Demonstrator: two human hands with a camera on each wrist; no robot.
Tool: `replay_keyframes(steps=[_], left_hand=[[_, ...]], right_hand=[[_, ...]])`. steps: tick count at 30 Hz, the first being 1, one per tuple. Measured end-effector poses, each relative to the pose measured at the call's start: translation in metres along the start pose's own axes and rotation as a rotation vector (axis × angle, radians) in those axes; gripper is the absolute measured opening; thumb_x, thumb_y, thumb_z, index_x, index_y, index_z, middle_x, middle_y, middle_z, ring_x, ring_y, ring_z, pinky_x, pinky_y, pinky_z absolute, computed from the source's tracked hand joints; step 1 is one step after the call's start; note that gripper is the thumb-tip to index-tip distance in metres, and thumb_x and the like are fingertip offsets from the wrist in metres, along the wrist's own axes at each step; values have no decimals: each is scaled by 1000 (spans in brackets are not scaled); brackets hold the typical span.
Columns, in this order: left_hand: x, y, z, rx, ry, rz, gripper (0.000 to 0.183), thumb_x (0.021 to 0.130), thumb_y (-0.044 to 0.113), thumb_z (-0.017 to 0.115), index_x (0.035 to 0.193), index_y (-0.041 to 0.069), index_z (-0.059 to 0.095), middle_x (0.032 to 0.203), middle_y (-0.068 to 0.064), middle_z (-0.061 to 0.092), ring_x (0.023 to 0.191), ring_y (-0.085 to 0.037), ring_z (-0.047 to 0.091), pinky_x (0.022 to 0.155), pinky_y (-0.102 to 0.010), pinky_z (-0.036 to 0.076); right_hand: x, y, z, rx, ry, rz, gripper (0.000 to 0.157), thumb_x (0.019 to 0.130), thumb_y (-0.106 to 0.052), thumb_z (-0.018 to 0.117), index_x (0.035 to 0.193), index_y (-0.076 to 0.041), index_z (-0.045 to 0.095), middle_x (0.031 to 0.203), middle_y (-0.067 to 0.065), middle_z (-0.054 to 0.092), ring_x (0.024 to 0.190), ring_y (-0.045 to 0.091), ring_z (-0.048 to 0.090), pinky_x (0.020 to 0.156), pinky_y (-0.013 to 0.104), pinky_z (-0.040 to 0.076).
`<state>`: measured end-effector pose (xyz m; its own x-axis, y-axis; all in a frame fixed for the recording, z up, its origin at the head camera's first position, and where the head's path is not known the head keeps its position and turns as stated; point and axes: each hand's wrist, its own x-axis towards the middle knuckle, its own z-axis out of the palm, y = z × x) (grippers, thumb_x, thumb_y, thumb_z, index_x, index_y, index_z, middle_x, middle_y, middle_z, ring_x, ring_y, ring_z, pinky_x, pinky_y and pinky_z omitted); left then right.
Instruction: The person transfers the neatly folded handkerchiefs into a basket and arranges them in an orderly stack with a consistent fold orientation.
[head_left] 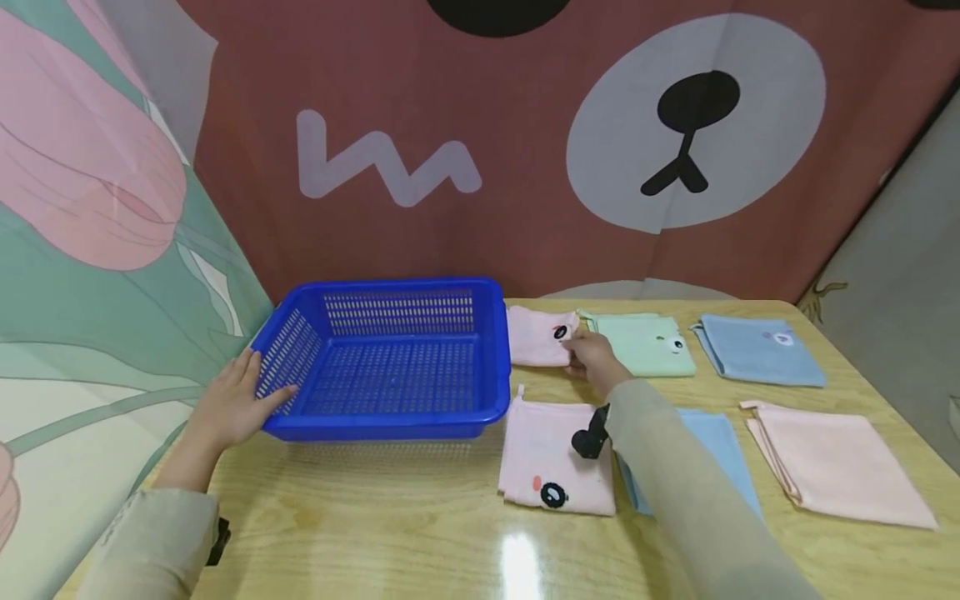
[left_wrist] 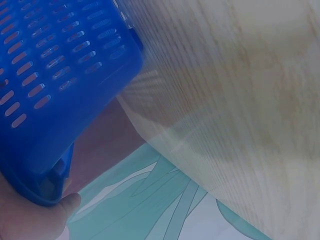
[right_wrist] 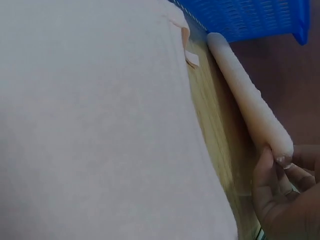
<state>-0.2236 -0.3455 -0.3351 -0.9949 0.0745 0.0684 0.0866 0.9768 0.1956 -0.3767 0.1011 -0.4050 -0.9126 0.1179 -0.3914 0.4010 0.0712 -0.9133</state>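
A blue plastic basket (head_left: pixel 393 429) with slotted walls stands on the table. At its left rim, my left hand (head_left: pixel 238 400) grips the edge, thumb over the inside; the left wrist view shows fingertips (left_wrist: pixel 70 204) curled at the rim. Just right of the basket lies a small folded pink towel (head_left: pixel 536 337) with an embroidered eye. My right hand (head_left: pixel 597 360) pinches its right end, and in the right wrist view the pinched towel (right_wrist: pixel 250 95) looks like a thick fold. Nearer me is another folded pink towel (head_left: pixel 558 425), below the right hand and apart from it.
A green towel (head_left: pixel 637 346) and a blue-grey towel (head_left: pixel 761 350) lie folded in the back row. In front are a light blue towel (head_left: pixel 723 450), partly hidden by my right sleeve, and a plain pink towel (head_left: pixel 840 462). A printed curtain (head_left: pixel 525 242) hangs behind the table.
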Motion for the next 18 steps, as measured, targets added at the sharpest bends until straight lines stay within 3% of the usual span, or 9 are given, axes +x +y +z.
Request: replay_keyframes(steps=[4,10,18], left_hand=[[0,1,-1,-3,8,-7,84,88,50,33,129,-19,9,131,-39,8,117,-54,9,93,-60,12],[1,0,0,-12,8,-7,84,88,50,33,129,-19,8,132,-39,7,117,-53,9,93,-60,12],[1,-1,0,10,4,-5,84,88,50,32,128,-20,9,131,-39,9,117,-54,10,93,-60,12]], right_hand=[[0,-1,-2,6,-13,-16,34,87,-4,45,121,0,42,75,6,45,52,10,46,50,22,47],[-4,-3,-4,44,-37,-41,32,87,-1,44,119,2,41,76,7,44,51,11,44,49,22,47],[-18,-9,-8,68,-73,-91,31,89,-4,42,120,0,40,90,8,44,58,12,45,53,22,45]])
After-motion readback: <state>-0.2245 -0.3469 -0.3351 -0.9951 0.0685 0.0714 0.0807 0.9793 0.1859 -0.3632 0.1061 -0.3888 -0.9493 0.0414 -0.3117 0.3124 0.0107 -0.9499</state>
